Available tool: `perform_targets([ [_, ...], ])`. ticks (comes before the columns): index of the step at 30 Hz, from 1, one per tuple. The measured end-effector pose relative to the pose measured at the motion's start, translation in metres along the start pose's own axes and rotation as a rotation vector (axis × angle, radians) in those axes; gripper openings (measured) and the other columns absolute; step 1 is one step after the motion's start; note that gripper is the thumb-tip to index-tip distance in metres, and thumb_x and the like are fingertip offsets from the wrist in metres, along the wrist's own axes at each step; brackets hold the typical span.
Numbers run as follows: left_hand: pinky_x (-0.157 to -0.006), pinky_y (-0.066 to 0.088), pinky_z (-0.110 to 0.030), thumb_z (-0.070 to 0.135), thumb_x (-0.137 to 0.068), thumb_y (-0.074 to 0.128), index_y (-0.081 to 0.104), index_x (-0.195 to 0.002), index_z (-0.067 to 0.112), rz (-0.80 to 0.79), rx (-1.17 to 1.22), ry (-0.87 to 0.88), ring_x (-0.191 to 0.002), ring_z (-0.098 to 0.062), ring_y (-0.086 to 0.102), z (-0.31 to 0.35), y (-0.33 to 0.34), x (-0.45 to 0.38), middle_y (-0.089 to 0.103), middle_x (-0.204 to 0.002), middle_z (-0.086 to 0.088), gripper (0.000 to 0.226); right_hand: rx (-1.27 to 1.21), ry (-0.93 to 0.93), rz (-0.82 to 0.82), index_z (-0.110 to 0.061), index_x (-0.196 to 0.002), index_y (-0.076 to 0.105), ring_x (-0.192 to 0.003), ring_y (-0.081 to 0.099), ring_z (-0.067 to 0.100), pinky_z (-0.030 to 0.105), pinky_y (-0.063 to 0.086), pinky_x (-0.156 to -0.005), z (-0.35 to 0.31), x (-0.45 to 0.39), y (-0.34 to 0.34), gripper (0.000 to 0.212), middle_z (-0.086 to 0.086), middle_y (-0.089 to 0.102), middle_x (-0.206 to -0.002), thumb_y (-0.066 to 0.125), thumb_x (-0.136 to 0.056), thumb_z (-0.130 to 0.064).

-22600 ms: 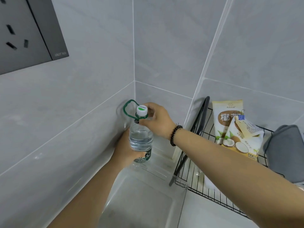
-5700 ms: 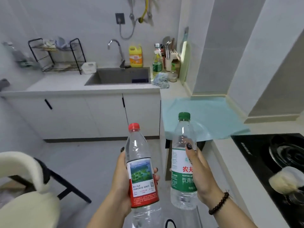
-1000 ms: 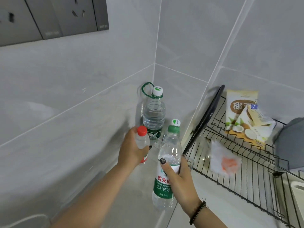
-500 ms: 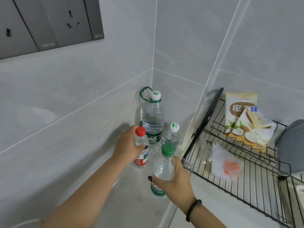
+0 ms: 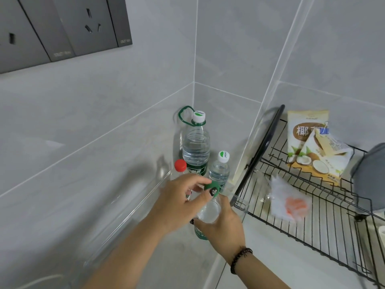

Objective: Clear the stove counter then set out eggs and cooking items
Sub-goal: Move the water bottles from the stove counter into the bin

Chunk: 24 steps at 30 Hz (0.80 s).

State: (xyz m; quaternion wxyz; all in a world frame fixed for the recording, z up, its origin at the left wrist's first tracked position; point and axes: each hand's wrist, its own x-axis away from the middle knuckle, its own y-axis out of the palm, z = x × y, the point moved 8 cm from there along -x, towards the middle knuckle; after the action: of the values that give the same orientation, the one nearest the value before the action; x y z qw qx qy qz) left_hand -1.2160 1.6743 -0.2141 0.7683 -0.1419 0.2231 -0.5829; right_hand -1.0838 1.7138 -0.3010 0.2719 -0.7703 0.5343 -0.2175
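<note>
Right hand (image 5: 224,224) grips green-capped bottle (image 5: 208,211); left hand (image 5: 179,201) pinches cap.

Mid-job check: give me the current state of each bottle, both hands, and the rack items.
Green-cap bottle: upright, capped, held.
Left hand: fingers on its green cap.
Right hand: grips its body.
Red-cap bottle: capped, standing free.
Large bottle: capped, in the corner.
Small white-cap bottle: capped, upright.
Coconut packet: clipped shut, on wire rack.

The bottles (image 5: 195,147) are clear, glossy plastic with smooth plastic caps (image 5: 180,165); the tray (image 5: 125,215) is transparent plastic; the rack (image 5: 325,222) is thin black metal wire; wall tiles (image 5: 104,113) look smooth, faintly glossy; the packet (image 5: 306,140) is shiny printed film.
</note>
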Motion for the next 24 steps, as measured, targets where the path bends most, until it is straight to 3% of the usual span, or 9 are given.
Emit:
perform_targets([
  [2, -0.076, 0.051, -0.018, 0.036, -0.083, 0.072, 0.063, -0.117, 0.04, -0.022, -0.068, 0.007, -0.098, 0.001, 0.061, -0.007, 0.007, 0.003, 0.064, -0.107, 0.021, 0.035, 0.032, 0.004, -0.005, -0.035, -0.123, 0.036, -0.079, 0.06, 0.009, 0.023, 0.049, -0.068, 0.0, 0.001, 0.0, 0.076, -0.009, 0.064, -0.099, 0.077, -0.062, -0.055],
  [5, -0.086, 0.049, -0.019, 0.039, -0.079, 0.075, 0.052, -0.128, 0.044, -0.052, -0.214, 0.038, -0.105, 0.002, 0.057, -0.013, 0.016, 0.004, 0.059, -0.119, 0.022, 0.055, 0.06, -0.017, -0.001, -0.033, -0.129, 0.037, -0.093, 0.064, 0.013, 0.023, 0.048, -0.069, 0.001, 0.002, 0.002, 0.08, -0.011, 0.065, -0.104, 0.074, -0.062, -0.056],
  [12, -0.078, 0.049, -0.024, 0.029, -0.086, 0.063, 0.055, -0.121, 0.035, -0.025, -0.345, 0.09, -0.093, -0.001, 0.055, -0.007, 0.023, -0.016, 0.059, -0.105, 0.017, 0.036, 0.115, 0.042, -0.011, -0.029, -0.132, 0.032, -0.099, 0.062, 0.015, 0.025, 0.049, -0.072, 0.003, -0.002, 0.003, 0.078, -0.01, 0.058, -0.117, 0.07, -0.071, -0.06],
  [17, -0.08, 0.052, -0.025, 0.024, -0.085, 0.068, 0.06, -0.117, 0.031, -0.044, -0.33, 0.079, -0.091, -0.002, 0.062, -0.012, 0.024, -0.035, 0.064, -0.104, 0.012, 0.034, 0.076, -0.041, 0.03, -0.025, -0.144, 0.023, -0.106, 0.061, 0.015, 0.027, 0.05, -0.079, 0.001, 0.0, 0.0, 0.077, -0.011, 0.036, -0.142, 0.067, -0.083, -0.041],
  [24, -0.08, 0.055, -0.037, 0.019, -0.083, 0.07, 0.061, -0.117, 0.028, -0.046, -0.431, 0.055, -0.091, -0.012, 0.064, -0.023, 0.026, -0.054, 0.066, -0.107, 0.008, 0.036, 0.039, -0.087, 0.099, -0.025, -0.145, 0.025, -0.126, 0.047, 0.007, 0.024, 0.048, -0.087, 0.002, 0.002, -0.003, 0.071, -0.011, 0.034, -0.141, 0.064, -0.086, -0.021],
])
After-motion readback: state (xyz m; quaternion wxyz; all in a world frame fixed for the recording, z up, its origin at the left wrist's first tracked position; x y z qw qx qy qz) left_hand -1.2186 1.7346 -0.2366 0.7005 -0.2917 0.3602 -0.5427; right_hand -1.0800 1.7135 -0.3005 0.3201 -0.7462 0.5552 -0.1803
